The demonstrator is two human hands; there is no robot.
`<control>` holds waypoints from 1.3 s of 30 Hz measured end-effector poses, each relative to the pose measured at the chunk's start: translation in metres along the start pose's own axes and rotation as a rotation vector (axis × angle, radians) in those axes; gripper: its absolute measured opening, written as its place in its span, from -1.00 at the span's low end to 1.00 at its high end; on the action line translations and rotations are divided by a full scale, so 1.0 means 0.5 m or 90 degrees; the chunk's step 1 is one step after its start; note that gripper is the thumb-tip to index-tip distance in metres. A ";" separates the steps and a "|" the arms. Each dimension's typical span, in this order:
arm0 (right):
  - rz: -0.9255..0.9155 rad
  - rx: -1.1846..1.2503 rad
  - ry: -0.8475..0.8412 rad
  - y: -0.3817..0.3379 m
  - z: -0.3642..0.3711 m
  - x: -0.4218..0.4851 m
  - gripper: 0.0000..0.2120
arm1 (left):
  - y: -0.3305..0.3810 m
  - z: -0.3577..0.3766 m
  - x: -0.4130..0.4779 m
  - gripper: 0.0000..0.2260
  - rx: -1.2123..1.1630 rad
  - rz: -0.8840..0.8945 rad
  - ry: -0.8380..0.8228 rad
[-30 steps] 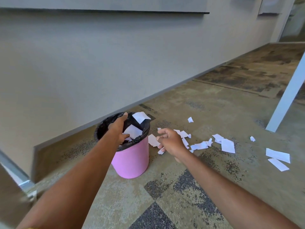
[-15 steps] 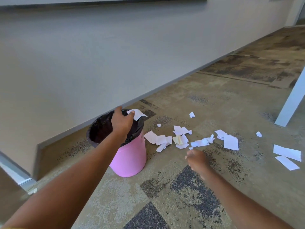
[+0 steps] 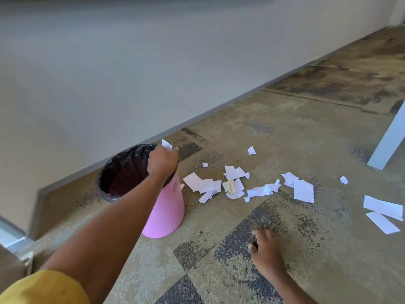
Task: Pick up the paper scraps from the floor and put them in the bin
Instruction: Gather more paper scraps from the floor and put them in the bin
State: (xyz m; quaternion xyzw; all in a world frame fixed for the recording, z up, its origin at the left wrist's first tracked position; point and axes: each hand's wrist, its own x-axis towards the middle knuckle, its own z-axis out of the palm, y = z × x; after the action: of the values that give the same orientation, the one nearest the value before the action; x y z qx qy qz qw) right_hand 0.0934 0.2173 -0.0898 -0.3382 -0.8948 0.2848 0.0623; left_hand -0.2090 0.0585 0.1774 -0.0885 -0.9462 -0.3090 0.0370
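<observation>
Scraps (image 3: 233, 185) litter the carpet right of the pink bin (image 3: 163, 212); the left hand (image 3: 162, 159) pinches one white piece (image 3: 166, 145) at the far rim, presumably to drop it in, while the right hand (image 3: 266, 253) hangs loosely curled, empty, nearer

Pink bin (image 3: 163, 216), black liner (image 3: 125, 170), white scraps (image 3: 303, 190), mottled tan-and-grey carpet (image 3: 285, 139).

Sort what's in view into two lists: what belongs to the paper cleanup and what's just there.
Job:
pink bin with black liner
paper scraps on the carpet
scrap in the left hand
right hand

Just there:
white post
wall
</observation>
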 end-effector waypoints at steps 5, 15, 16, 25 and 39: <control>-0.030 0.030 -0.036 0.003 -0.011 -0.008 -0.55 | -0.021 -0.079 -0.018 -0.71 0.002 -0.074 0.038; -0.051 0.108 -0.137 0.031 -0.039 -0.036 -0.46 | -0.030 -0.138 -0.055 -0.66 0.003 -0.052 0.130; -0.052 0.105 -0.137 0.029 -0.039 -0.035 -0.46 | -0.003 -0.127 -0.062 -0.67 -0.012 0.015 0.160; -0.041 0.143 -0.104 0.030 -0.036 -0.006 -0.71 | 0.132 0.144 -0.157 -0.80 -0.196 0.281 -0.034; -0.192 -0.056 0.195 0.031 0.023 0.031 -0.77 | -0.132 0.463 -0.053 -0.14 0.094 0.154 -0.246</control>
State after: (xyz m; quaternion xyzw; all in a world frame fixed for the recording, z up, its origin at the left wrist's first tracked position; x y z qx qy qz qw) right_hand 0.0869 0.2310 -0.1093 -0.2421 -0.9269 0.1781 0.2249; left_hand -0.1993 0.1392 -0.0505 -0.2562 -0.9381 -0.2096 -0.1018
